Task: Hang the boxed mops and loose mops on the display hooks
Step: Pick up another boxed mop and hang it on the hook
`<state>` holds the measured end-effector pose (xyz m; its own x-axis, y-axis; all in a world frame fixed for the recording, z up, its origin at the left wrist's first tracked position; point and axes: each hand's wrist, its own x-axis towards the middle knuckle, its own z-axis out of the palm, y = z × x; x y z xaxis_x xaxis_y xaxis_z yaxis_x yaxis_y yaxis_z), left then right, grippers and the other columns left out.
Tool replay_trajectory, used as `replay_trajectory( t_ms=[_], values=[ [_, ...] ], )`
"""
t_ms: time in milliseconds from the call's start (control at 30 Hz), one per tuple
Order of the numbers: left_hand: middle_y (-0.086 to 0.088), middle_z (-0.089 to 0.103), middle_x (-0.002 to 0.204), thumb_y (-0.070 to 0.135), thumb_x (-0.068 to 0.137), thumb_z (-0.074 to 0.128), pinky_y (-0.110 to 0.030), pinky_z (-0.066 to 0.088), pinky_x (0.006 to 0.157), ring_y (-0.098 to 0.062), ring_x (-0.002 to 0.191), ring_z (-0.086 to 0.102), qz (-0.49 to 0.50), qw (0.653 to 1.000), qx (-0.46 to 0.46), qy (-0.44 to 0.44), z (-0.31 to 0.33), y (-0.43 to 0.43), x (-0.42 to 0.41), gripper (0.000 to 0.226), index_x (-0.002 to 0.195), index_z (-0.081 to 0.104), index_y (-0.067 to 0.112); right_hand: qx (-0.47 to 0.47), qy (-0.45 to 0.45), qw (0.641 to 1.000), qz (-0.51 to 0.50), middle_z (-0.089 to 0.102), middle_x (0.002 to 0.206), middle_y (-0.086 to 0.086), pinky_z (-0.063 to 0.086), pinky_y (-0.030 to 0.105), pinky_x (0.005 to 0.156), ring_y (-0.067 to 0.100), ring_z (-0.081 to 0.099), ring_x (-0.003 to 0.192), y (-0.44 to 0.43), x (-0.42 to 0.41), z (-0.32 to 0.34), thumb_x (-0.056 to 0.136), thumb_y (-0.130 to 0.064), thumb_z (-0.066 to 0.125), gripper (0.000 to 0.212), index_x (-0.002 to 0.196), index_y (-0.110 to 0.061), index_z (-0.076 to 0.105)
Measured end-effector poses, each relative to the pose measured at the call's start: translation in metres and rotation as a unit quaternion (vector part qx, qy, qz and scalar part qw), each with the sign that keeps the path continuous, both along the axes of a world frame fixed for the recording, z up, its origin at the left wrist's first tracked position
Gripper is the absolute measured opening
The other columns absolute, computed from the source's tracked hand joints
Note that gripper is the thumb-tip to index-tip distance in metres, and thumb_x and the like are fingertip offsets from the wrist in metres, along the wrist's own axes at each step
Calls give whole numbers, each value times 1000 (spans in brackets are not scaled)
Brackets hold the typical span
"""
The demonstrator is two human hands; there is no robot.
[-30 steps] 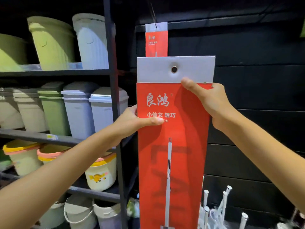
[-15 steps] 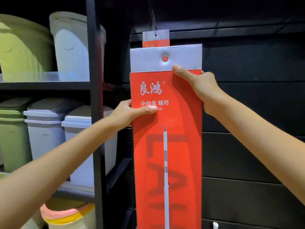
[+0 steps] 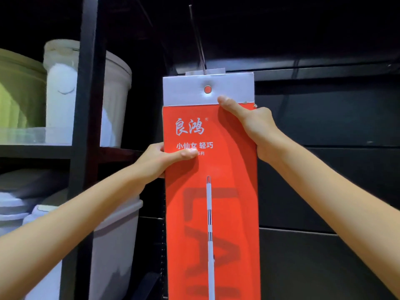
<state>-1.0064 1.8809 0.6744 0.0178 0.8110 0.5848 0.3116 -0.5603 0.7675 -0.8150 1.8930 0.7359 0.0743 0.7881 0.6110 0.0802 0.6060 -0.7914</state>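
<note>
The dark slatted wall (image 3: 324, 180) fills the right half of the view, and the black shelf rack (image 3: 86, 126) with its bins stands at the left; against the earlier frames the rack has slid leftward and the lower shelves of buckets have dropped out of sight, so the view now sits closer and higher. The red box (image 3: 212, 202) is held upright in front of the wall and now covers almost all of the hung box (image 3: 204, 71) behind it: a second ago that one's red face showed clearly above, half a second ago only a strip, and now just a sliver of its white top flap peeks over the edge. The wire hook (image 3: 198, 40) slants down to that flap. The round hole (image 3: 207, 89) in the held box's white flap shows red through it, where a second ago it looked dark. The left hand (image 3: 160, 159) grips the box's left edge as before, thumb flat on the front, fingers hidden behind. The right hand (image 3: 255, 124) clasps the right edge, thumb stretched up to just below the hole, its fingers also behind the box.
</note>
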Motion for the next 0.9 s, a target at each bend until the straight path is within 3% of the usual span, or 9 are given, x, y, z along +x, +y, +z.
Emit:
replay_trajectory(
  t_ms=[100,200,300,467,667,767,900],
  values=[
    [10,76,85,54,50,76,-26,53,73,-6,77,70,13,1000,7,-5,15,19,-6,51,92,70,26,12,8,1000,8,72,102,5,59,41,78,25,72,83,15,-7,16,25,-74,77,105,110,-14,64],
    [15,74,76,50,55,81,-22,50,65,-1,69,68,18,1000,14,0,31,32,-14,44,90,69,26,23,8,1000,9,72,102,5,60,41,77,24,73,82,25,-15,34,26,-71,77,103,110,-14,63],
    [16,72,68,50,65,71,-18,52,56,2,60,67,18,999,27,5,48,40,-23,31,84,68,25,37,14,999,6,71,103,5,60,40,76,23,72,82,33,-24,50,28,-70,78,104,114,-13,62],
    [12,73,72,50,70,70,-17,53,57,-2,61,67,18,999,31,9,82,47,-35,31,84,68,23,34,17,999,9,74,95,4,60,37,75,20,73,77,39,-36,82,55,-60,81,70,105,-12,65],
    [5,75,82,65,44,72,-29,55,77,-10,69,69,14,1000,27,-1,127,56,-39,69,97,70,20,28,36,999,26,74,89,5,58,29,60,17,72,66,43,-42,123,63,-51,81,60,104,-11,65],
    [-4,76,94,66,55,75,-39,51,92,-17,76,67,16,999,43,-21,144,60,-37,66,99,72,17,54,56,996,34,74,91,6,59,32,59,18,73,67,48,-40,146,61,-49,84,67,110,-10,62],
    [5,74,73,61,62,73,-29,53,77,-12,65,66,14,998,49,-44,165,64,-37,48,87,72,20,62,39,996,55,74,99,10,59,40,63,26,74,75,54,-43,171,39,-53,87,99,123,-9,59]
  ],
)
